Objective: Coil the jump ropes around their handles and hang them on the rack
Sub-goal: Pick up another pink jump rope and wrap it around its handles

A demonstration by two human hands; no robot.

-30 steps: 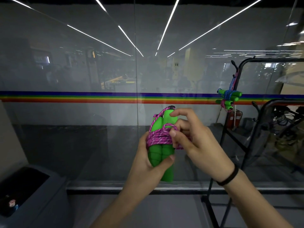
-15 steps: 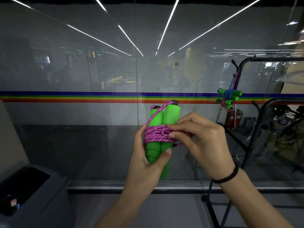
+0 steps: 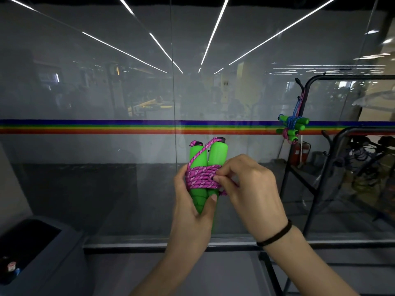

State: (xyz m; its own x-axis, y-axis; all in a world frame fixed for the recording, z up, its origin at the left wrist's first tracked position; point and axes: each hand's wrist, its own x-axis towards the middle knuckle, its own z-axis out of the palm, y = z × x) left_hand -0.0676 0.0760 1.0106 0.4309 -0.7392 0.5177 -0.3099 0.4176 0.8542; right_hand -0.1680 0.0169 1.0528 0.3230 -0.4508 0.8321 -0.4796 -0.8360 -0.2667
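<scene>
So the left hand has its grip curled round the bottoms of the green handles, well left of the rack. The right hand pinches the end of the pink rope at the coil. I'd tuck it under a snug wrap tbh, leaving a loop like the hung ropes there.

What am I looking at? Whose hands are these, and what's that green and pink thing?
There is just one picture, taken by a camera worn on a person's head, so you see their own two hands. The left hand holds two green foam jump-rope handles side by side. A pink braided rope is wound around them, and the right hand pinches that rope at the coil. On the right stands a black metal rack, where a bundle of green-handled ropes already hangs. Behind is a glass wall with a rainbow stripe.
</scene>
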